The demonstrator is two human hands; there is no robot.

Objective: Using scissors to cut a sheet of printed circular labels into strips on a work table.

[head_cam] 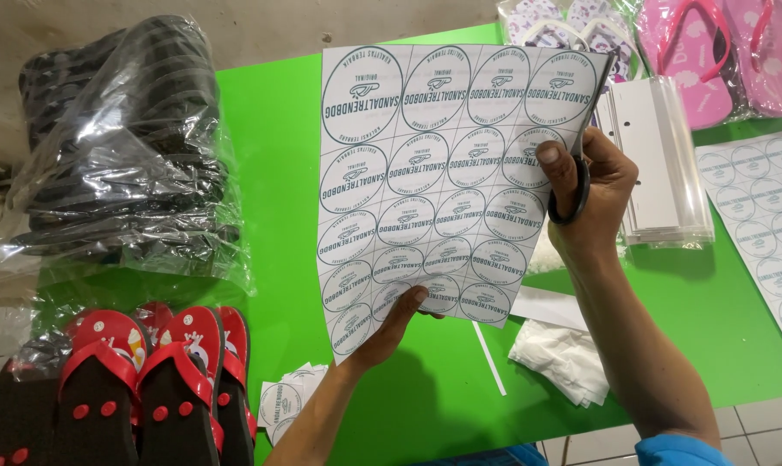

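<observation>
A white sheet of oval printed labels point(447, 185) is held up above the green table point(279, 173), and everything else sits around it. The left hand point(391, 328) pinches the sheet's bottom edge, thumb on the front and the other fingers hidden behind the paper. The right hand point(594, 185) is at the sheet's right edge, closed through the black handles of a pair of scissors point(581, 164); the thumb sits in one loop, and the blades run up along the sheet's upper right corner. Whether the blades are parted cannot be told.

Left of the sheet lies a stack of dark sandals wrapped in clear plastic point(119, 147). Below and to the left stand red-and-black flip-flops point(149, 380), with cut-out labels point(292, 401) just beside them. Right of the sheet are a stack of white cards point(663, 164), another label sheet point(762, 216) and pink flip-flops point(719, 52). Below the right hand lies crumpled white paper point(564, 358).
</observation>
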